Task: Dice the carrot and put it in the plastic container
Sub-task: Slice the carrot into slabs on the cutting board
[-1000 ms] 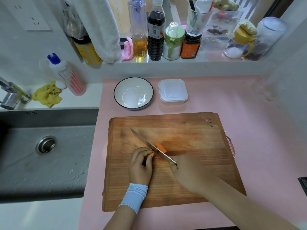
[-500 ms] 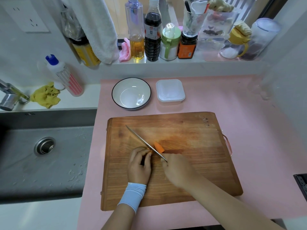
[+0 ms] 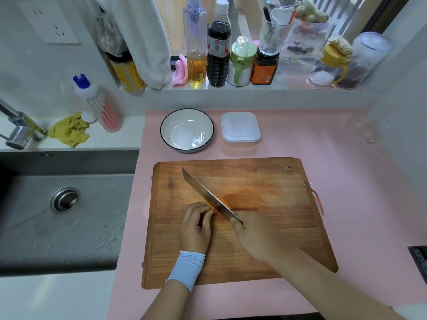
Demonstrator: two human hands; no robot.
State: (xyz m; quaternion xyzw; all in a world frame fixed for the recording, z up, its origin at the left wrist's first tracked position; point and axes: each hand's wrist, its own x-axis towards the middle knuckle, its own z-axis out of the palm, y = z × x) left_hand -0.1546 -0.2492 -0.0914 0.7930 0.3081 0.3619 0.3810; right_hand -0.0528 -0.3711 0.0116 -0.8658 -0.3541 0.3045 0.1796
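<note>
Orange carrot piece (image 3: 226, 204), one only, is pinched on the brown wooden cutting board (image 3: 265, 181) by the curled fingers (image 3: 201, 210) of the left hand (image 3: 195, 227). One long steel knife (image 3: 208, 195) is gripped in the closed right hand (image 3: 256, 236). One lidded translucent plastic container (image 3: 240, 130) is set beyond the board.

1. Soft daylight entered through the window (image 3: 346, 8) behind the back ledge, leaving the pink counter (image 3: 335, 146) evenly bright.
2. A pale sheen lay across the middle of the cutting board (image 3: 265, 181), and white highlights glinted inside the bowl (image 3: 187, 130).
3. The knife (image 3: 204, 191) blade reflected grey light, and the carrot (image 3: 226, 203) beside it appeared as a slightly smeared orange sliver.
4. The left hand (image 3: 196, 227) and right hand (image 3: 256, 236) cast only faint, soft-edged shadows on the board's near half.
5. The sink (image 3: 80, 227) off the counter's left edge sat dim and grey.
6. Wide-angle distortion bowed the walls and ledge towards the corners, where detail softened.
</note>
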